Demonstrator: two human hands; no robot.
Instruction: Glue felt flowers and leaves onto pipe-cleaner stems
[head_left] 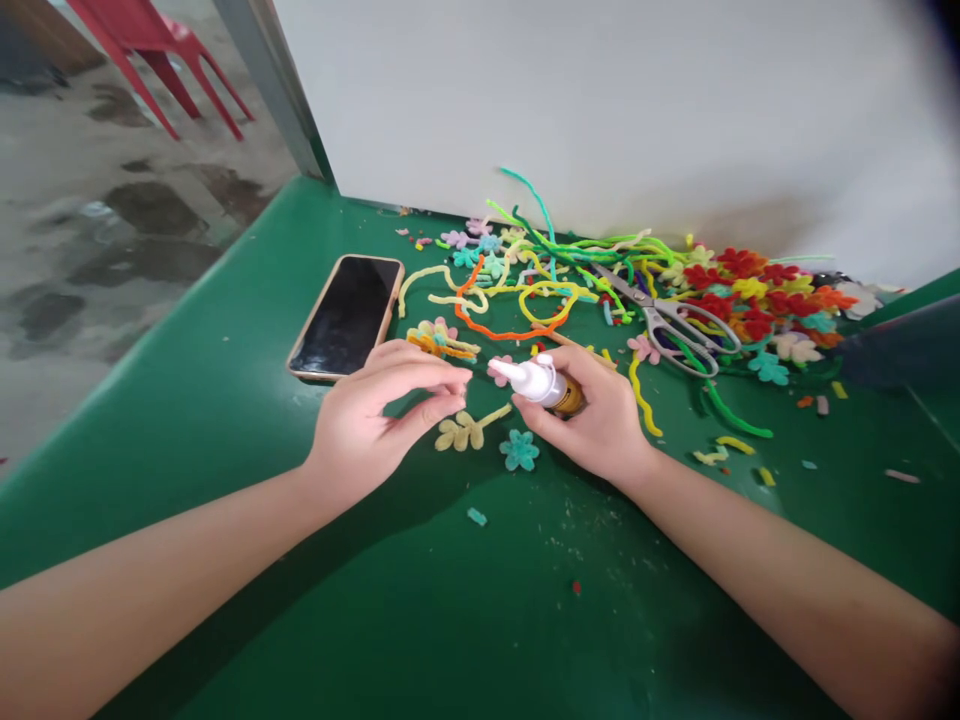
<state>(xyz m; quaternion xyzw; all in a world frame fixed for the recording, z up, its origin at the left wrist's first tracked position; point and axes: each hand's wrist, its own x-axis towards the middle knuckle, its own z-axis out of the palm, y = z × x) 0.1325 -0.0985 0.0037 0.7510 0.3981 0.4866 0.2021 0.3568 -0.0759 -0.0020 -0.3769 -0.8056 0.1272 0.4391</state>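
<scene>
Head view here: the right hand (604, 415) is wrapped around a small bottle (546, 388) with a white top and brownish body, tipped so its nozzle (510, 371) points toward the left hand (367, 415). The left hand has thumb and fingertips drawn together in a pinch, but I honestly can't tell if there's something tiny between them. Just past it is a multicolored fuzzy flower (430, 333), and I can't tell if that's touching the fingers. On the green worktop (420, 620) below, a beige leafy sprig (459, 432) sits between the hands, with a teal flower (519, 450) just to its right. The bottle looks like glue to me, so treat these as glue tips: keep the nozzle angled down and close to the target, squeeze lightly, and stick to a small dot, cos fuzzy stuff probably soaks it up and mats. Keep the left fingertips off the wet spot or you'll likely get stuck too. I'd also watch for drips on the sprig and teal flower, they're pretty much right under the action. The phone (346, 318) and scissors (679, 330) are off to either side, so they shouldn't get in the way.
</scene>
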